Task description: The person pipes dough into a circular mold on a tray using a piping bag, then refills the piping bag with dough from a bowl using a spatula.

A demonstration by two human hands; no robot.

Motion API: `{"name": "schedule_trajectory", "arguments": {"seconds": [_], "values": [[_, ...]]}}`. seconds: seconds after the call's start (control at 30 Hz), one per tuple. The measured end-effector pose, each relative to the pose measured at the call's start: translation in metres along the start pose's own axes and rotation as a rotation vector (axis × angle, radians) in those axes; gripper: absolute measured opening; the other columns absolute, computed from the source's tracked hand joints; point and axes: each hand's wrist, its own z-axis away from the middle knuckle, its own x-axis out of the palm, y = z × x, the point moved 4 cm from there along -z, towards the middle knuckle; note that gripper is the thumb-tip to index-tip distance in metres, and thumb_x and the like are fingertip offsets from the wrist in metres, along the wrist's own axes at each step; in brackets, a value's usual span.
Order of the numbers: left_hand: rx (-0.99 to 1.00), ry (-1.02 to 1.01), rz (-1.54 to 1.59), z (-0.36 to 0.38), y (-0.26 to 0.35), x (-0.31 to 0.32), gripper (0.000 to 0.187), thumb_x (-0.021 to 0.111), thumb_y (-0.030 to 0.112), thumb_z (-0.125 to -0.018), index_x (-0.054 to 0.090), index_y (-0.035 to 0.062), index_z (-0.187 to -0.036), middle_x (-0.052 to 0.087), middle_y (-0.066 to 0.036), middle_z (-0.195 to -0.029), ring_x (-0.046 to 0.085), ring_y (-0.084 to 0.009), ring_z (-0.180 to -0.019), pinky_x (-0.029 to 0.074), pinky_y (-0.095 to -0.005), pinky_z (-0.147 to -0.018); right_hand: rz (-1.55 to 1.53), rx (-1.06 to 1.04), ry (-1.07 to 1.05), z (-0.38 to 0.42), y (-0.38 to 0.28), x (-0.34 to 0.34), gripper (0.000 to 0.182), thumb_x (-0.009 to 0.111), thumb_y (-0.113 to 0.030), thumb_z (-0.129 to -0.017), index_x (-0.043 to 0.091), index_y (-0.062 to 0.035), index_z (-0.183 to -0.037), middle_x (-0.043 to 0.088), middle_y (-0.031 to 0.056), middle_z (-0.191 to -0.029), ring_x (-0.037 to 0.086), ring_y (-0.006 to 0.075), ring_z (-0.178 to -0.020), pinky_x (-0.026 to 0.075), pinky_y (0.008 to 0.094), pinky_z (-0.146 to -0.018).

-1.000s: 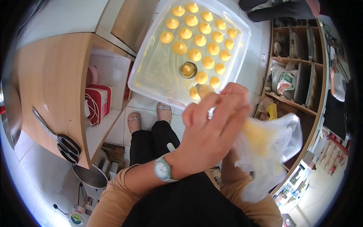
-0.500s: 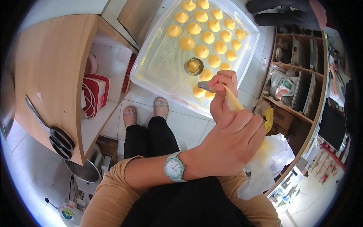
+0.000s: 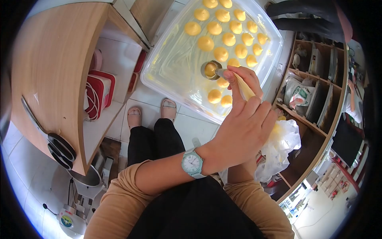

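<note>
My right hand [image 3: 247,81] is closed round the front of a piping bag [image 3: 247,89], just behind its metal nozzle [image 3: 221,73]. The nozzle's tip is at a small metal ring [image 3: 205,71] with yellow batter inside it. Nearer to me, my left hand [image 3: 244,129] wraps the body of the bag; a watch is on that wrist. Crumpled clear plastic [image 3: 284,139] at the bag's back end hangs out past my left hand. Rows of piped yellow mounds [image 3: 214,28] sit on a greasy translucent plastic tray [image 3: 169,71], where the ring stands too.
At left is a wooden cabinet [image 3: 55,71] with black-handled scissors [image 3: 59,147] on top and a red-and-white box [image 3: 97,93] inside. Wooden shelving [image 3: 310,75] with bags and trays stands at right. Another person's dark-trousered legs [image 3: 306,16] show at top right.
The nozzle has moved up and left, from beside the ring to the ring itself, both hands travelling with the bag. The whole view has shifted slightly.
</note>
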Motion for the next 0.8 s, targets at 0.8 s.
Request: {"name": "schedule_trajectory", "arguments": {"seconds": [0.8], "values": [[-0.054,-0.041,0.002,0.0,-0.024,-0.003,0.028,0.058,0.009,-0.067,0.052,0.0007,-0.093,0.048,-0.015,-0.101,0.045,-0.0276,-0.089,0.036,-0.0392,-0.074,0.215,-0.1,0.011,0.004,-0.036,0.015,0.034,0.058,0.005,-0.07,0.062,0.0047,-0.104,0.049,0.0114,-0.095,0.053,0.02,-0.087,0.046,0.0308,-0.088]]}}
